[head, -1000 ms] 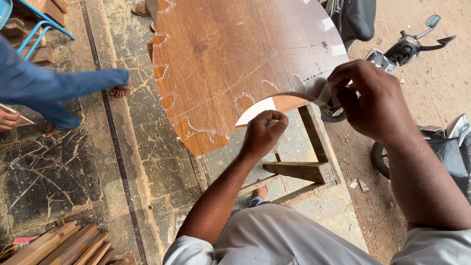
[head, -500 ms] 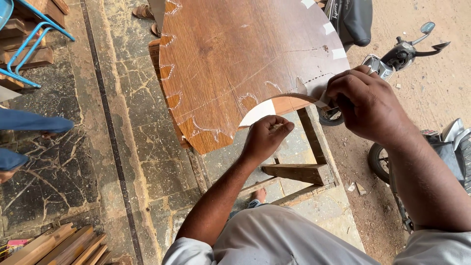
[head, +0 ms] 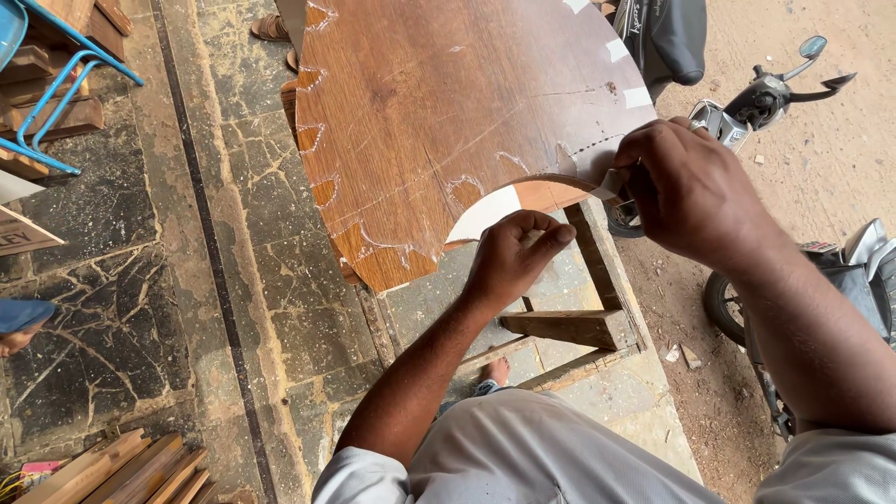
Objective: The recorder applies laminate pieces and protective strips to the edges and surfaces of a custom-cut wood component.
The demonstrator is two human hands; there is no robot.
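Observation:
A large round wooden board with a brown grain veneer lies in front of me, its edge ragged with veneer flaps. A curved edge-banding strip, white underneath and brown on its face, bends away from the near rim. My left hand is closed on the lower end of this strip. My right hand pinches the strip's other end against the board's right rim; a small pale piece shows at its fingertips.
A wooden stand sits under the board. Two motorbikes are parked at the right on sandy ground. A blue metal frame and wood scraps lie left. Another person's blue trouser leg shows at the left edge.
The other person at the left has walked mostly out of view. My hands stay on the strip, with the left hand shifted slightly along it.

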